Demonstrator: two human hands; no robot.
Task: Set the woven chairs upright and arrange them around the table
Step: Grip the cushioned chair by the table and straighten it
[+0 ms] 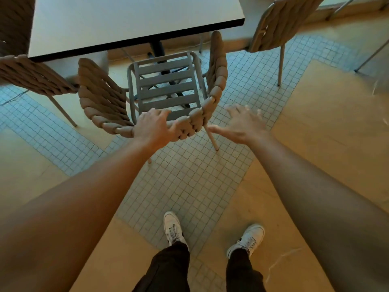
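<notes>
left hand (154,128) grasping tan woven-rope, grey slat-seat chair (168,89) backrest | right hand (244,124) released, spread | push square under white worktop (130,22) near edge

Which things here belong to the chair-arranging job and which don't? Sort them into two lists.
Part of the job:
middle woven chair, left hand on its back
left woven chair
right woven chair
table
right hand, open beside the chair

Just there:
tiled floor
white shoes
</notes>
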